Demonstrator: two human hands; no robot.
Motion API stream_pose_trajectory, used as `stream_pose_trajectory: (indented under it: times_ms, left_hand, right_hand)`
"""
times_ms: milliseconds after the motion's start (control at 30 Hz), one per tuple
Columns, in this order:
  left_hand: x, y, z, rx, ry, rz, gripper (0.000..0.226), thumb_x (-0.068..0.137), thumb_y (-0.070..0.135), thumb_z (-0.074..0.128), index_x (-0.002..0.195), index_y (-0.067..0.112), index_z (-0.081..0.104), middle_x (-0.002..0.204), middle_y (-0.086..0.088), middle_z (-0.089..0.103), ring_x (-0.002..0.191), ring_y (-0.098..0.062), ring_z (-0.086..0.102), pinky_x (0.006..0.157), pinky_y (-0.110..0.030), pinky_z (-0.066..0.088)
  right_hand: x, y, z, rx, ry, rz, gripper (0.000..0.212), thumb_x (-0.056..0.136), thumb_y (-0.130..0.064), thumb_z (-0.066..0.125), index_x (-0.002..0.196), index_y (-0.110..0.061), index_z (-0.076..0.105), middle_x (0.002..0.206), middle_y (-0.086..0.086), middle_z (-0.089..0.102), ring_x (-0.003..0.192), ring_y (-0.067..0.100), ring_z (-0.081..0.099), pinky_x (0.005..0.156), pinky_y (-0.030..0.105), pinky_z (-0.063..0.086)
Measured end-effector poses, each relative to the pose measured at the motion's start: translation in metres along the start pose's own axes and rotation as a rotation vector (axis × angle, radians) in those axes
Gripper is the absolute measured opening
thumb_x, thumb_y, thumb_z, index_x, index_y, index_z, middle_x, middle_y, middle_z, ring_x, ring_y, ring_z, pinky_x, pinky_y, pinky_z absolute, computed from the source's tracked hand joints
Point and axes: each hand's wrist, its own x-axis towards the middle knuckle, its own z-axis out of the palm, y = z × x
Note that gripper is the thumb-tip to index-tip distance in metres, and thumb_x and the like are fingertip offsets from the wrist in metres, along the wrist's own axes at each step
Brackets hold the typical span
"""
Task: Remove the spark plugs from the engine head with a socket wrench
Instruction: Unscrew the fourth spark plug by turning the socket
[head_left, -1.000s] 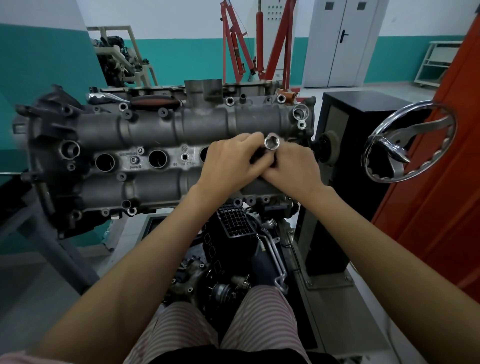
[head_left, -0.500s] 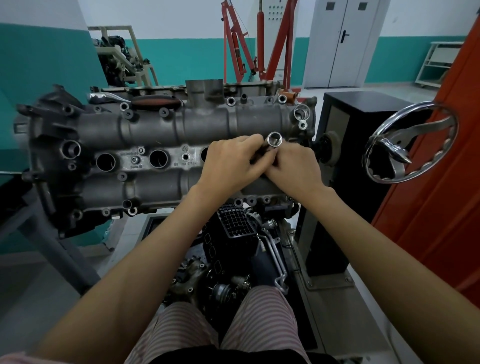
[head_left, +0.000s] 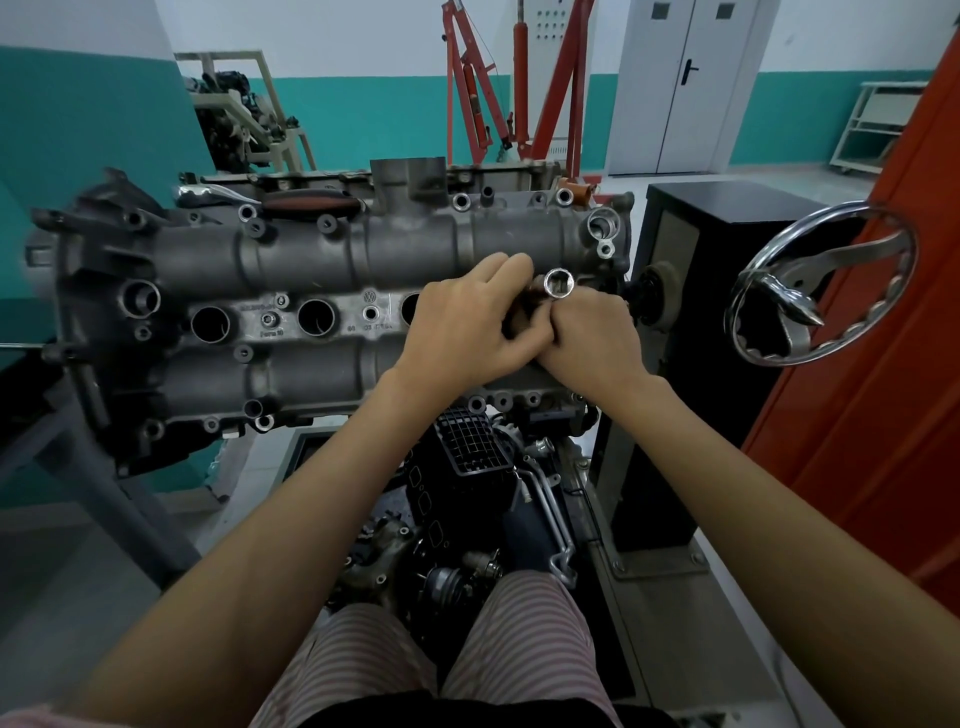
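The grey engine head (head_left: 311, 260) lies on a stand in front of me, with round spark plug wells (head_left: 316, 316) along its middle strip. A chrome socket (head_left: 558, 283) sticks up over the rightmost well, its open end facing me. My left hand (head_left: 467, 327) and my right hand (head_left: 592, 338) meet around its lower part, fingers curled on the tool. What sits below the socket is hidden by my fingers. A ratchet wrench with a red and black handle (head_left: 306, 202) lies on the head's far edge.
A chrome handwheel (head_left: 821, 286) on a black cabinet (head_left: 691, 322) stands to the right, beside an orange panel (head_left: 883, 364). Red engine hoist legs (head_left: 519, 93) rise behind the head. Black engine parts (head_left: 478, 499) sit below, near my knees.
The socket has risen slightly and shifted a little to the right between my hands. Both hands stay wrapped around it.
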Motion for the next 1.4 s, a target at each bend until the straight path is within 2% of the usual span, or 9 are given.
stream_pose_trajectory:
  times_ms: [133,267,400,600,800,1000,1167,1267,1400]
  left_hand:
    - [0.0006,0.0006,0.0000,0.007,0.009,-0.046,0.033,0.081,0.032,0.045,0.075,0.002,0.059,0.066,-0.006,0.059,0.053,-0.027,0.054,0.043,-0.035,0.043]
    - [-0.0006,-0.0013,0.0015,0.033,0.015,-0.039,0.039,0.082,0.035,0.047,0.062,0.003,0.057,0.054,-0.006,0.056,0.047,-0.029,0.053,0.041,-0.033,0.041]
    - [0.0010,0.0001,0.0004,0.014,0.001,-0.015,0.030,0.081,0.032,0.047,0.073,0.004,0.052,0.065,-0.002,0.052,0.050,-0.023,0.048,0.041,-0.032,0.040]
    - [0.0005,-0.0011,0.0005,0.010,-0.010,-0.054,0.028,0.080,0.030,0.049,0.068,0.005,0.052,0.059,-0.005,0.054,0.049,-0.026,0.050,0.043,-0.029,0.035]
    - [0.0003,-0.0021,0.0016,0.018,-0.005,-0.010,0.029,0.083,0.030,0.050,0.068,0.005,0.051,0.061,-0.001,0.051,0.049,-0.021,0.046,0.042,-0.030,0.036]
    - [0.0017,-0.0004,0.0008,-0.013,-0.036,-0.018,0.024,0.080,0.032,0.044,0.075,0.008,0.046,0.067,0.004,0.044,0.054,-0.015,0.039,0.043,-0.027,0.031]
    - [-0.0004,-0.0033,0.0035,0.072,-0.039,-0.031,0.039,0.083,0.036,0.043,0.066,0.004,0.058,0.057,-0.004,0.058,0.050,-0.024,0.054,0.043,-0.033,0.038]
    - [0.0001,-0.0029,0.0018,0.043,-0.052,-0.031,0.041,0.084,0.038,0.041,0.070,0.004,0.060,0.061,-0.004,0.059,0.054,-0.024,0.055,0.046,-0.036,0.041]
    - [0.0019,0.0005,0.0004,0.030,-0.049,-0.037,0.032,0.078,0.034,0.042,0.079,0.004,0.054,0.071,-0.003,0.057,0.055,-0.022,0.051,0.044,-0.036,0.042]
  right_hand:
    - [0.0011,0.0020,0.0021,0.039,-0.025,0.056,0.023,0.081,-0.029,0.046,0.087,-0.007,0.047,0.066,-0.002,0.051,0.052,0.016,0.045,0.043,0.024,0.030]
    - [-0.0002,0.0020,0.0023,0.010,0.002,0.049,0.014,0.081,-0.024,0.057,0.075,-0.011,0.056,0.059,0.006,0.055,0.053,0.025,0.052,0.051,0.025,0.026]
    - [-0.0005,-0.0005,0.0003,0.009,0.006,0.030,0.022,0.077,-0.029,0.040,0.069,-0.012,0.052,0.057,0.002,0.048,0.050,0.020,0.044,0.047,0.024,0.019]
    - [0.0011,0.0031,0.0034,0.041,-0.029,0.082,0.019,0.082,-0.029,0.051,0.082,-0.010,0.049,0.064,0.001,0.055,0.054,0.018,0.049,0.048,0.028,0.033]
    - [-0.0006,0.0009,0.0025,0.031,0.001,0.035,0.033,0.078,-0.034,0.040,0.076,-0.009,0.061,0.063,0.007,0.060,0.054,0.021,0.050,0.053,0.025,0.028]
    - [0.0012,0.0017,0.0017,-0.014,-0.029,0.036,0.015,0.079,-0.027,0.045,0.078,-0.012,0.047,0.063,-0.010,0.037,0.052,0.012,0.036,0.044,0.018,0.018]
    - [0.0013,0.0032,0.0038,-0.016,-0.009,0.066,0.017,0.079,-0.028,0.053,0.079,-0.011,0.055,0.060,-0.001,0.050,0.053,0.016,0.042,0.044,0.022,0.017]
    - [0.0001,0.0009,0.0012,0.007,0.064,0.037,0.019,0.075,-0.024,0.052,0.075,-0.009,0.063,0.055,0.008,0.057,0.047,0.020,0.043,0.046,0.013,0.013]
    - [-0.0001,0.0007,0.0010,0.044,-0.001,0.034,0.008,0.078,-0.020,0.049,0.076,-0.013,0.051,0.060,-0.003,0.046,0.050,0.014,0.041,0.043,0.018,0.021]
